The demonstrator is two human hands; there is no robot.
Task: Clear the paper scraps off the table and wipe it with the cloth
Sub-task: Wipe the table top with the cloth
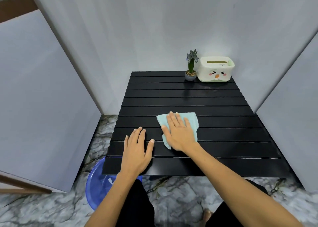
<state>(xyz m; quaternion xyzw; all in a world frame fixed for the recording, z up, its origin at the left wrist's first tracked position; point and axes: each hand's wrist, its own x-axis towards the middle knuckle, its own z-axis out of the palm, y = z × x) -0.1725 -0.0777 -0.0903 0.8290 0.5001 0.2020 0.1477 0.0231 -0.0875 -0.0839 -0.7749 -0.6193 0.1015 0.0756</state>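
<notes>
The right hand [180, 133] lies flat on the cloth [177, 123] at the middle of the frame, fingers [173, 119] spread and open, not gripping. It seems to be pressing the cloth down onto the slatted black counter [223, 116] so the whole palm drives the wipe. The cloth is folded small, so it sits mostly under the hand, with its edges showing above and to the right.

The left hand [137, 151] rests palm-down, fingers open, on bare slats just left of the cloth, probably to brace the light counter against the push.

No scraps show on the counter. A blue basin [96, 183] on the floor at lower left, just off the near corner, holds what looks like a white scrap, so clearing seems done and wiping is the step in hand.

The plant [191, 66] and tissue box [216, 69] stand together at the counter's top right corner, well clear of the wiping.
</notes>
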